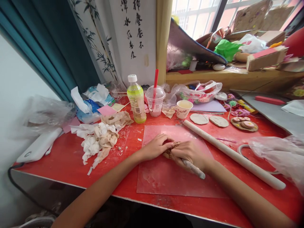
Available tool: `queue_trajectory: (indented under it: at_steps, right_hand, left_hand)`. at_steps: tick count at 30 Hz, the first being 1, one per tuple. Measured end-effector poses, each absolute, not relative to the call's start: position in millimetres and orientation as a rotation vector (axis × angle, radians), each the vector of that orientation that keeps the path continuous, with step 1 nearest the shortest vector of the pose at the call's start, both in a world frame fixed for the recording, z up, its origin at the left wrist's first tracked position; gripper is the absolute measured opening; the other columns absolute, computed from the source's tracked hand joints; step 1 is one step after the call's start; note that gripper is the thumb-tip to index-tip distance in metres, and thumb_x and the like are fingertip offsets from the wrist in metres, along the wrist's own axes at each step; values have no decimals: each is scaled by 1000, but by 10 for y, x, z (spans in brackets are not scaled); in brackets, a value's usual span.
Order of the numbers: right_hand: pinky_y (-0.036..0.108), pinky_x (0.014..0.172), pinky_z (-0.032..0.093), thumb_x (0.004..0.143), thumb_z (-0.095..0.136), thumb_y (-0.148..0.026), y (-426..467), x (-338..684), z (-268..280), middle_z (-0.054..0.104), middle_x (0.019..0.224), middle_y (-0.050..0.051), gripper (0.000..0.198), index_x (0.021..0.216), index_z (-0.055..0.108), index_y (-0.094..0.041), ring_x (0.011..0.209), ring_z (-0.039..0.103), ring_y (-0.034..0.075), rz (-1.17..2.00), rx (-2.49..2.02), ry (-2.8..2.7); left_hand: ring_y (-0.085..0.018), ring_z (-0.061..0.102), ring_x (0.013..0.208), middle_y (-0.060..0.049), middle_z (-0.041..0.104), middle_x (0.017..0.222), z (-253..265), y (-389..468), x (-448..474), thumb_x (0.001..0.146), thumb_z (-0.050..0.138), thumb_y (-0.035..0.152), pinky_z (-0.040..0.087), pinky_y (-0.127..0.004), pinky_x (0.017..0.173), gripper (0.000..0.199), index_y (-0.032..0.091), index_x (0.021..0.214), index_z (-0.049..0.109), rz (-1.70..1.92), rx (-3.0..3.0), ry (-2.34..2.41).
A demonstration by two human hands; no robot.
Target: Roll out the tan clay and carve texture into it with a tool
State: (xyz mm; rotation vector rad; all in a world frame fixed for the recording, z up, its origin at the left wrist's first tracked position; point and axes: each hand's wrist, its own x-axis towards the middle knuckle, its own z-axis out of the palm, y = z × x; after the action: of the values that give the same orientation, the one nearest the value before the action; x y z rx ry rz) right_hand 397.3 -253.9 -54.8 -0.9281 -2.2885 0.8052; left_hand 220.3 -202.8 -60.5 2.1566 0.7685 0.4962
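Both hands meet over a translucent mat (156,180) on the red table. My left hand (156,146) is closed on a brown, rough-textured clay piece (176,144), its fingers partly hidden behind the piece and my other hand. My right hand (188,154) is wrapped round a stick-like tool (195,169) smeared with pale clay. The tool's thick end points toward me, and its working end is hidden by the fingers at the clay. Beyond the hands lie two flat pale clay discs (199,119) and a decorated clay disc (244,123).
A long pale rolling pin (234,154) slants along the mat's right side. Crumpled tissues (101,139) lie to the left. Behind stand a green-labelled bottle (137,101), a plastic cup with a red straw (155,103) and a paper cup (184,109). Plastic bags (280,155) bulge at right.
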Motion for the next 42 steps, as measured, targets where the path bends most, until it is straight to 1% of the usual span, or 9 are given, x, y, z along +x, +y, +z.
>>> queue_trajectory:
  at_steps: [2,6,15,19,25,29,36,39,42]
  right_hand:
    - [25,53,29,80,47,-25,-2512,3994,-581,46,53,-3,25,56,44,-18,51,39,9,908,-1035,-2073]
    - [22,49,31,87,39,-36,-2448,4065,-617,43,55,-3,32,61,42,-18,52,42,9,904,-1203,-1778]
    - [21,42,27,80,55,-39,-2527,3989,-483,41,48,-5,37,53,43,-17,42,35,6,778,-1198,-1393]
    - [22,43,28,80,54,-39,-2528,3978,-557,44,49,-4,33,56,47,-17,44,37,7,780,-1226,-1545]
    - [22,45,25,84,43,-39,-2526,3935,-650,29,52,-5,37,56,30,-20,48,29,8,651,-1422,-1719]
    - [22,43,23,84,41,-34,-2539,3944,-608,28,50,-5,35,55,27,-20,46,27,8,665,-1361,-1856]
    - [26,49,23,72,46,-16,-2646,3901,-497,41,48,-4,19,53,45,-19,46,30,8,647,-774,-2423]
    - [25,48,23,72,49,-19,-2646,3911,-547,40,46,-3,23,50,45,-19,44,31,8,670,-880,-2173]
    - [25,45,23,80,45,-27,-2595,3995,-581,35,46,-3,32,50,37,-19,43,30,8,624,-1132,-1753]
  left_hand:
    - [-14,48,104,-4,56,106,-592,-2030,2200,90,43,32,36,-26,93,24,17,103,55,490,2156,763]
    - [-14,47,106,-2,55,109,-577,-2028,2194,91,40,35,34,-26,94,27,19,107,54,487,2149,717]
    - [-17,47,107,-5,54,110,-567,-2025,2189,89,42,37,34,-29,95,29,17,107,53,449,2101,774]
    - [-16,46,108,-4,54,111,-563,-2025,2190,89,41,38,34,-29,95,30,18,109,52,446,2095,762]
    - [-16,46,107,-4,54,110,-587,-2015,2200,90,41,36,34,-28,95,28,17,108,52,457,2151,753]
    - [-16,47,105,-4,55,107,-593,-2011,2212,91,40,34,35,-28,93,26,17,104,53,454,2220,770]
    - [-15,49,102,-4,56,104,-607,-2026,2210,90,42,33,36,-26,91,24,15,101,54,501,2315,776]
    - [-15,48,102,-5,56,106,-626,-2043,2206,92,37,34,35,-28,91,28,14,105,53,550,2426,799]
    - [-17,48,101,-6,56,106,-639,-2058,2208,90,39,40,36,-30,90,33,14,107,53,577,2518,805]
